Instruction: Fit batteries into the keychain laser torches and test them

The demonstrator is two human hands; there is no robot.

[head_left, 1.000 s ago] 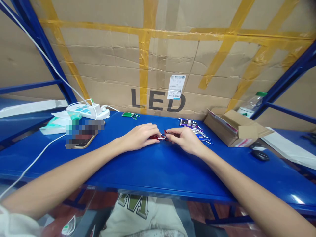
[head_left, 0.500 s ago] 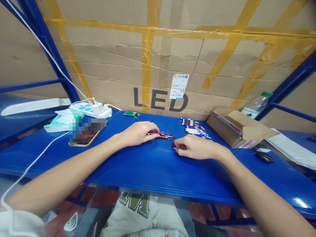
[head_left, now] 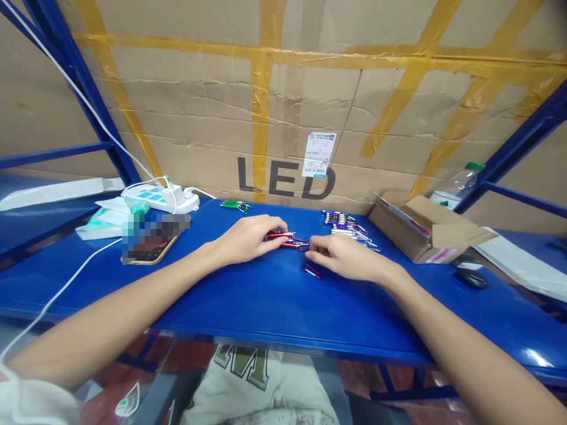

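Observation:
My left hand (head_left: pixel 252 236) is closed around a few slim red pens (head_left: pixel 283 236) with carabiners at their right ends, keeping them low over the blue table. My right hand (head_left: pixel 334 254) has its fingers curled together at the red carabiner (head_left: pixel 303 248) on the end of one pen; the fingertips partly hide the contact. Just below these fingers a loose red carabiner (head_left: pixel 310 271) lies on the table. Right behind my right hand, silver, purple, black and blue pens with clips (head_left: pixel 343 224) lie in a row. Green pens (head_left: pixel 236 205) rest near the cardboard at the back.
A phone (head_left: pixel 157 241), a tissue pack (head_left: pixel 113 218) and a white power strip (head_left: pixel 163 196) with cables sit on the left. An open cardboard box (head_left: pixel 420 230), a black mouse (head_left: pixel 472 278) and a plastic bottle (head_left: pixel 458 186) are on the right. A large cardboard sheet (head_left: pixel 199 118) stands behind.
The red carabiner in my right hand has been let go and now lies on the table. My right hand has shifted slightly left and up to the pens' ends. My left hand keeps its hold.

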